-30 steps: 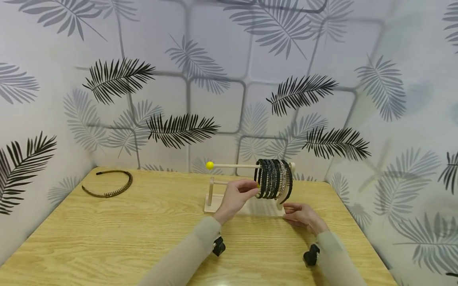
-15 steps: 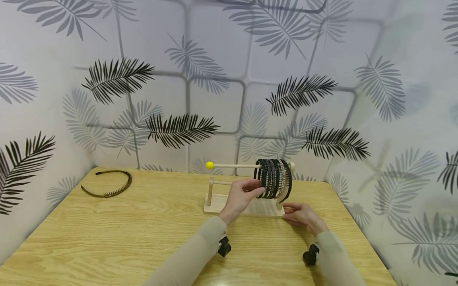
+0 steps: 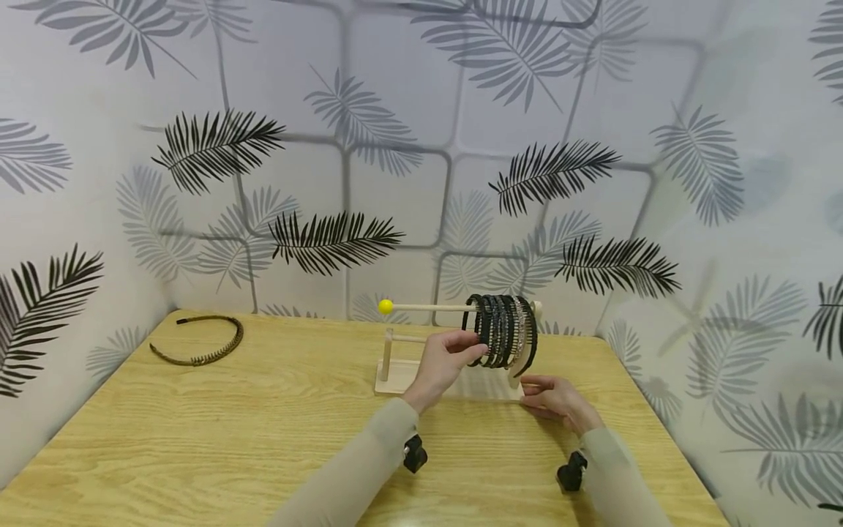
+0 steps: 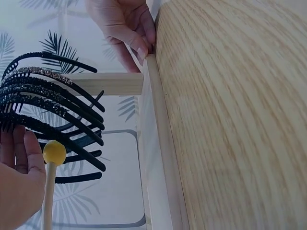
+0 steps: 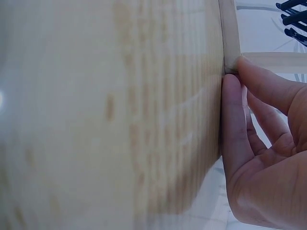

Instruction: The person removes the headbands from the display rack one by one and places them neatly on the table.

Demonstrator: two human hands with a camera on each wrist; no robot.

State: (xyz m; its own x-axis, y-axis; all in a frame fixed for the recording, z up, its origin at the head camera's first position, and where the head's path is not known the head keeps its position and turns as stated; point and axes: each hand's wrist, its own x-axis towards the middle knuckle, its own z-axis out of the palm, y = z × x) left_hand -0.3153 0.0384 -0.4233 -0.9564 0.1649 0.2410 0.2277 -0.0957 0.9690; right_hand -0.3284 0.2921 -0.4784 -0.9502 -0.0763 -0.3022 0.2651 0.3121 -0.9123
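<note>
A wooden headband stand [image 3: 395,378] rests on the table, its upper rod ending in a yellow ball [image 3: 385,307]. Several black headbands [image 3: 506,331], some glittery, hang bunched toward the stand's right end. With thumb and fingers, my left hand [image 3: 440,368] holds the leftmost black headband [image 4: 72,141] near its lower part; the left wrist view shows fingertips against its teeth, the thumb hidden. My right hand [image 3: 560,401] pinches the right corner of the stand's base [image 5: 231,38], thumb on top and index finger at its end.
A brown toothed headband [image 3: 230,345] lies at the table's back left. Leaf-patterned wall covering [image 3: 388,190] rises behind and at both sides. The wooden table [image 3: 230,424] extends toward me in front of the stand.
My left hand has moved slightly right, onto the headbands. The leftmost black headband's upper part has shifted a little left. My right hand stays at the base corner.
</note>
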